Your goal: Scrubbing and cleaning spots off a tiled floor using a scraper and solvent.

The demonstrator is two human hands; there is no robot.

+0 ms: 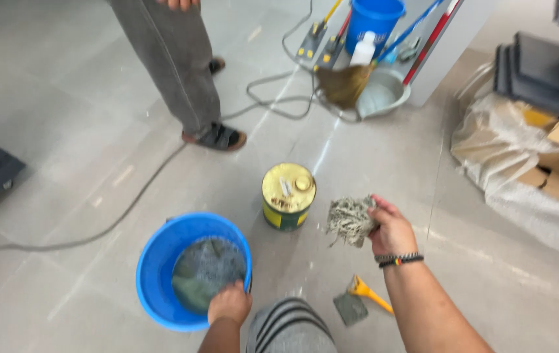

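We grip a wet rag (350,221) in our right hand (390,230) while our left hand (229,302) clasps the near rim of the bucket (155,261), so drips may slick the floor (63,131) or the bucket may tip.

My arms are bare, with no sleeves in view. On my right wrist sit two bracelets (399,260): one of small grey beads, one dark with red and yellow accents. My knee (290,327) is covered in grey fabric crossed by black stripes.
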